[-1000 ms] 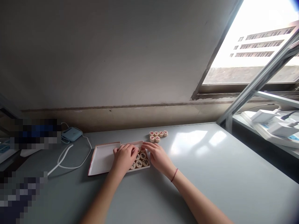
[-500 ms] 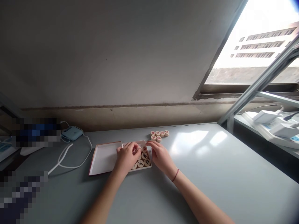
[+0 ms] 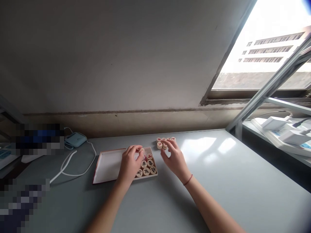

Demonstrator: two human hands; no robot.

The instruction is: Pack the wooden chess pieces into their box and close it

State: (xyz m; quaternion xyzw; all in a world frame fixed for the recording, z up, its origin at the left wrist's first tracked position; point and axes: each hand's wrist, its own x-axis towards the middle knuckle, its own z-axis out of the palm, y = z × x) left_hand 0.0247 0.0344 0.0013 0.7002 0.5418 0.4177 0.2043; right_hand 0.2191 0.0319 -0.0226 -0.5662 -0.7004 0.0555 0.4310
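Note:
My left hand (image 3: 130, 161) is above the open white box (image 3: 152, 151), pinching a round Chinese chess piece (image 3: 142, 150) between thumb and fingers. Inside the box lie several wooden Chinese chess pieces (image 3: 146, 171), most with black characters and one with a red character near the back right. Part of the box is hidden behind my left hand. My right hand (image 3: 175, 158) hovers to the right of the box, thumb and fingers apart with nothing between them. Its fingertips are in front of a small group of red-lettered chess pieces (image 3: 159, 145) on the table and partly cover them.
The box's lid (image 3: 109, 166) lies flat, inside up, at the left. A light-blue device (image 3: 75, 139) and a white cable (image 3: 73, 174) are farther left on the grey table (image 3: 218, 181). Power strips with chargers (image 3: 274, 122) stand at the right beyond a metal post.
My right hand has left the box's right edge and moved right to the red-lettered pieces, its fingers spreading. My left hand has lifted a chess piece slightly, uncovering more pieces in the box.

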